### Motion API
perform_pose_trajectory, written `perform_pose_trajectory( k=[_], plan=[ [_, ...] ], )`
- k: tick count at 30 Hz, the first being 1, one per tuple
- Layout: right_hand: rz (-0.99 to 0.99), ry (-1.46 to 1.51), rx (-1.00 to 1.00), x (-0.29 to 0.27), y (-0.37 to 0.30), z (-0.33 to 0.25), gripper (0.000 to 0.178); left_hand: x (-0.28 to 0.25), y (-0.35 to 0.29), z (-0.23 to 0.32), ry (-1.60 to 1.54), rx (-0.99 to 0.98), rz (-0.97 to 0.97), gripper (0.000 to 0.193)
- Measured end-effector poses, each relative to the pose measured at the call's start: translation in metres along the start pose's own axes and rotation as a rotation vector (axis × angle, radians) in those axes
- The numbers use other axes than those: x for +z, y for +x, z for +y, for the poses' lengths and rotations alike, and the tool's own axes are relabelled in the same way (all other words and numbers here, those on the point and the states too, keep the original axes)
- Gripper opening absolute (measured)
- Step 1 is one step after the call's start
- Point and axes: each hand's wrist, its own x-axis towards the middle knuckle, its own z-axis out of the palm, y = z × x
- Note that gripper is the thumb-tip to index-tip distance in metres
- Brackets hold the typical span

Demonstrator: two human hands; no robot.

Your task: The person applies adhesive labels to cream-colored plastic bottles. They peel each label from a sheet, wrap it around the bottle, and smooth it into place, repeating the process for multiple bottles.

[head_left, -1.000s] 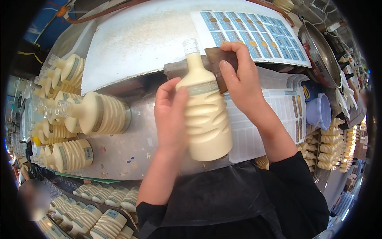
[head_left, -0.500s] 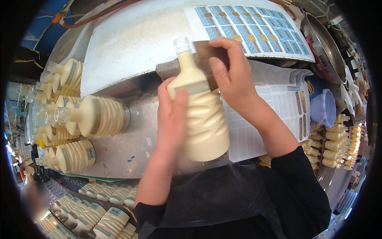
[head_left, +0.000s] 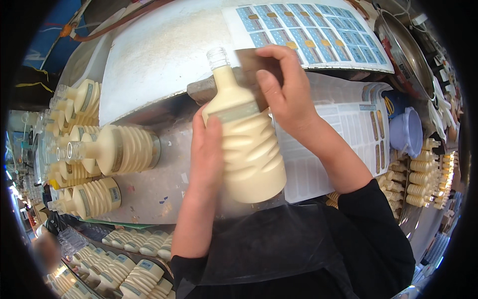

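Observation:
A cream bottle (head_left: 251, 167) with wavy ridges and a clear threaded mouth is tilted in front of me, its neck pointing away and slightly left. Round its shoulder runs a greyish-green label band (head_left: 238, 112). My left hand (head_left: 205, 152) is closed on the bottle's left side, its fingers blurred. Pinched in my right hand (head_left: 294, 97) is a flat dark-brown sheet-like piece (head_left: 250, 62), its exact kind unclear. Its lower edge lies against the bottle's right shoulder, near the band. Behind the neck a grey block (head_left: 201, 89) is partly hidden.
Similar bottles (head_left: 130, 149) lie stacked at the left, and more fill trays (head_left: 142, 279) at the lower left. A blue label sheet (head_left: 308, 35) lies on the white board (head_left: 164, 55). Right of the bottle is a mostly peeled backing sheet (head_left: 313, 164), then a lilac bucket (head_left: 406, 132).
The bottle leans slightly more to the left, and the band shows more fully. Both hands have shifted slightly left in the picture, keeping their holds.

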Motion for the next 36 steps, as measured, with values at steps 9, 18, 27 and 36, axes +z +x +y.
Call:
perform_pose_trajectory(
  k=[9,18,27,36],
  plan=[
    [0.008,0.253,0.183,-0.009,0.001,-0.001,0.034,-0.015,-0.027,-0.013,-0.128,-0.034,-0.001,0.053],
    [-0.076,-0.014,0.091,0.010,0.016,-0.042,0.030,0.002,-0.034,-0.005,0.169,-0.038,-0.037,0.082],
    [-0.258,-0.194,0.053,0.039,0.020,-0.079,0.028,0.014,-0.038,0.006,0.523,0.102,0.027,0.081],
    [-0.195,-0.310,-0.158,0.033,0.026,-0.072,0.028,0.013,-0.039,0.006,0.610,0.140,0.030,0.092]
  ],
)
